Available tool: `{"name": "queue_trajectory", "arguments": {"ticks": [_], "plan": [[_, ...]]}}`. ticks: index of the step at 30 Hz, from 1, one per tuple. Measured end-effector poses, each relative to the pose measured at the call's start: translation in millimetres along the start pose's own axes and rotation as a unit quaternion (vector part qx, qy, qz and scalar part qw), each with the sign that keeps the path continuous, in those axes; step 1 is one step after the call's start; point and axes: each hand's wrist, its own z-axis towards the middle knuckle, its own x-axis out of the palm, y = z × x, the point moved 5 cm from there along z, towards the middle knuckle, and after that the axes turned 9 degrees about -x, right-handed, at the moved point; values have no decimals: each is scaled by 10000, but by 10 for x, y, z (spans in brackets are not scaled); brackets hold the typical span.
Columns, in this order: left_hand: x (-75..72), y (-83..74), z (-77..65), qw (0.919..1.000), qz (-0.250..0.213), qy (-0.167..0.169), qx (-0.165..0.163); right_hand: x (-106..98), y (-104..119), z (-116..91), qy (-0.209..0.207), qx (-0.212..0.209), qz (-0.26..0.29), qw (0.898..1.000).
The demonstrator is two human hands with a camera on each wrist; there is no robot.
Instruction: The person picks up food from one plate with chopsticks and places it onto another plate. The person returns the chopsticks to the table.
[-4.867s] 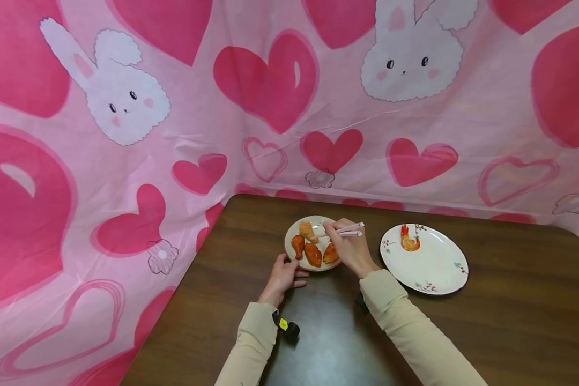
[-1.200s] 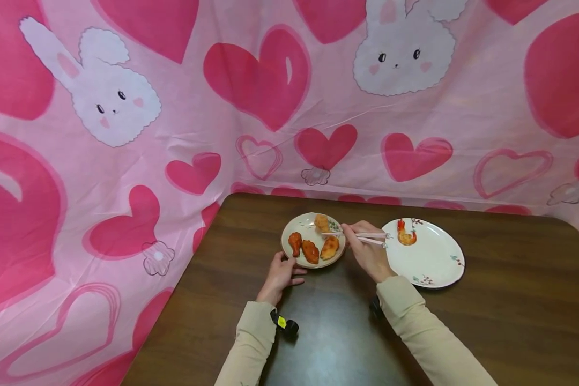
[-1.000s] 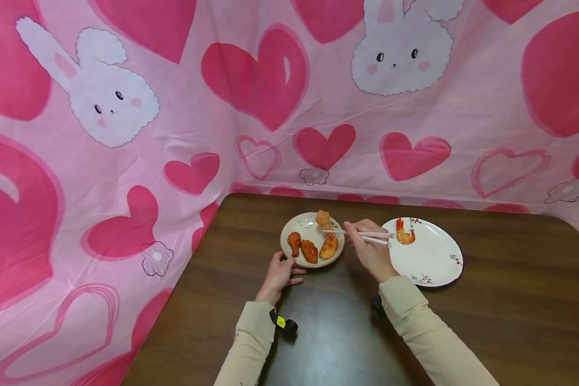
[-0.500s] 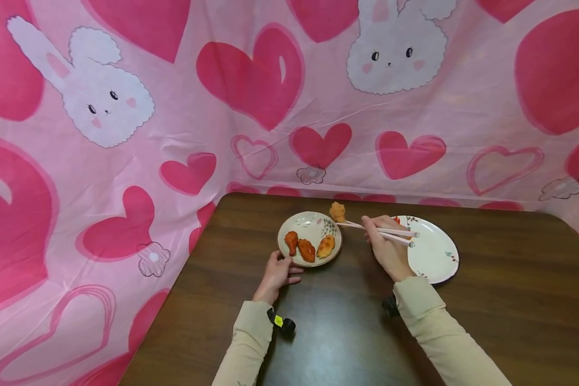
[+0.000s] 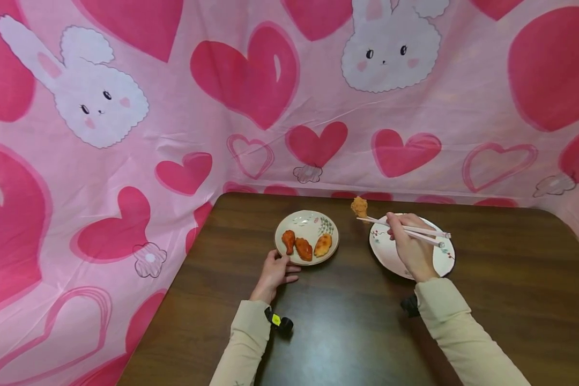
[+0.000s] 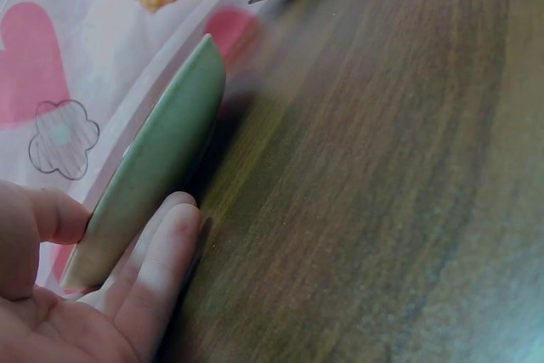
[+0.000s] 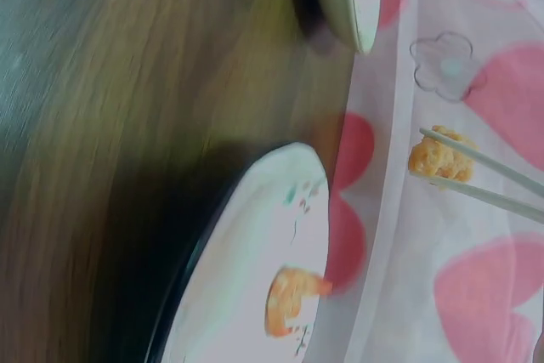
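My right hand (image 5: 412, 247) grips a pair of pale pink chopsticks (image 5: 429, 232). Their tips pinch a golden fried chicken piece (image 5: 359, 207), held in the air between the two plates, toward the table's back edge. Below the hand lies a white oval plate (image 5: 383, 252) bearing a shrimp (image 7: 289, 302), which the hand hides in the head view. My left hand (image 5: 273, 274) holds the near rim of a small round plate (image 5: 303, 221), thumb at the rim and fingers (image 6: 166, 252) underneath. On that plate are a drumstick (image 5: 288, 241), a glazed wing (image 5: 303, 249) and a browned oval piece (image 5: 323, 245).
Both plates stand on a dark brown wooden table (image 5: 347, 321), the oval one to the right of the round one. A pink cloth (image 5: 251, 107) with hearts and rabbits hangs behind and along the left side. Each wrist wears a black camera (image 5: 282, 323).
The chopsticks have lifted the fried chicken piece off the round plate, and my right hand has carried it rightward over the oval plate's side. The left hand stays at the round plate's rim.
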Motion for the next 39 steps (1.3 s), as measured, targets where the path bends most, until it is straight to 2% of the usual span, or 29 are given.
{"name": "queue_trajectory", "arguments": {"ticks": [5,9,13,18,24,28,36,39], "plan": [[4,1,7,10000,11,-13,-90,-193,-80,15,-231,145,-207,9994],[6,21,30,9997,56,-51,-241,-349,-185,3,-356,488,7,9982],[2,16,21,9997,39,-35,-241,-498,-330,-28,-528,898,215,9943],[-7,14,15,9996,80,-90,-262,-673,-499,-91,-683,1272,129,9894],[-2,40,60,9996,115,-102,-254,-836,-614,-142,-753,1524,-114,9854],[0,39,69,9997,167,-89,-168,-904,-660,-161,-767,1702,-197,9822],[0,35,60,9994,190,-124,-255,-956,-736,-198,-635,2046,-453,9757],[-6,41,51,9996,157,-111,-229,-950,-748,-211,-501,1999,-593,9767]]}}
